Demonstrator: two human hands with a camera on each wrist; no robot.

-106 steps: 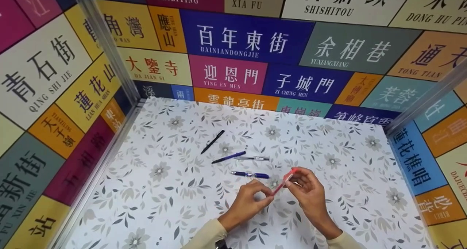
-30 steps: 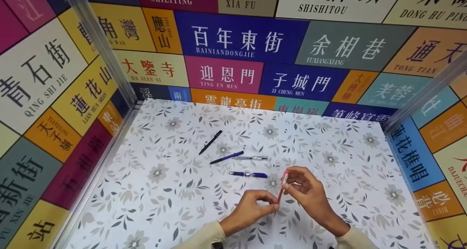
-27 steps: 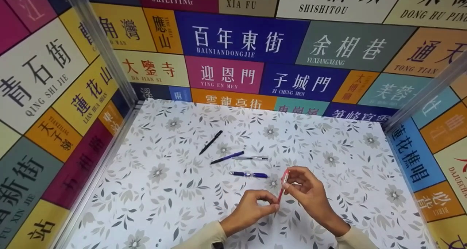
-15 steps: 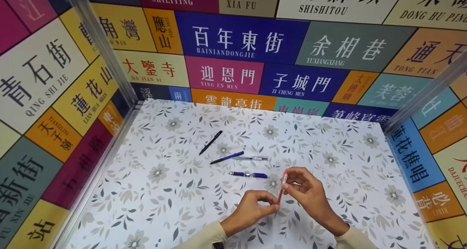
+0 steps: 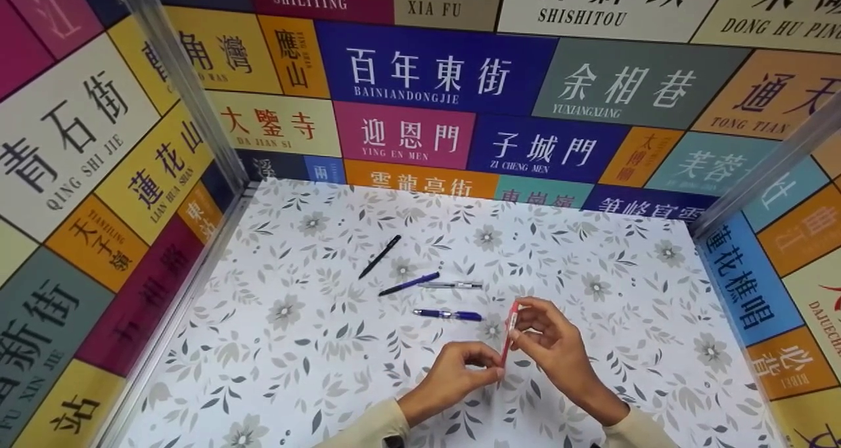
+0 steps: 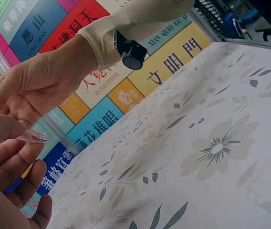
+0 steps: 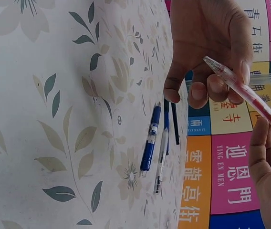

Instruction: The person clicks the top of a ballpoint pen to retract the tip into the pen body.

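A slim clear pen with red inside and a red end is held above the table, steeply slanted in the head view. My left hand pinches it near its pointed tip between thumb and fingertips. Its upper end is gripped by my right hand, thumb on one side and fingers on the other. In the right wrist view the pen's clear cone tip points away past the left thumb. The left wrist view shows that tip poking out of the left hand's pinch, with most of the barrel hidden.
Beyond the hands lie a blue pen with a clear grip, a clear pen, a purple-blue pen and a black pen. The flowered white tabletop is walled by colourful sign panels.
Since the oldest frame the pen has tilted from a diagonal to nearly upright in the head view, its lower end moving down with the left hand. Over the last second both hands stay almost still.
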